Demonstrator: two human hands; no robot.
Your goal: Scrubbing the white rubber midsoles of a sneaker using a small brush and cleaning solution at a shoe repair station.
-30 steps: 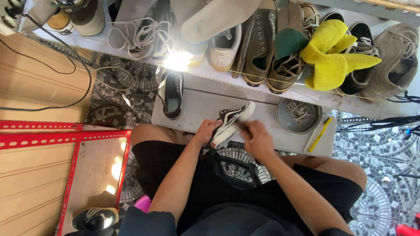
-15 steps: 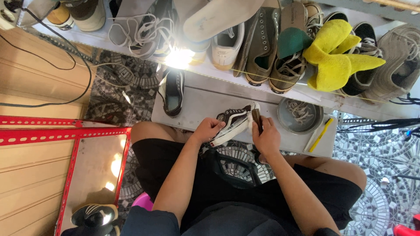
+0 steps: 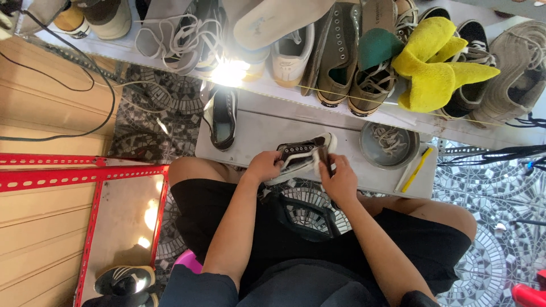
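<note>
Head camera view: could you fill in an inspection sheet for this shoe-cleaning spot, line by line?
Surface: a low grey bench in front of the seated person.
Job's things: a black and white sneaker over the bench edge; a small brown brush against its side.
Clutter: another black sneaker, a round metal bowl holding laces, a yellow-handled tool.
Hands: left hand grips the sneaker; right hand holds the brush.
Cables: black cords at left, more at right.
Surroundings: a shelf of shoes with a yellow cloth, mosaic floor, red metal frame.
</note>
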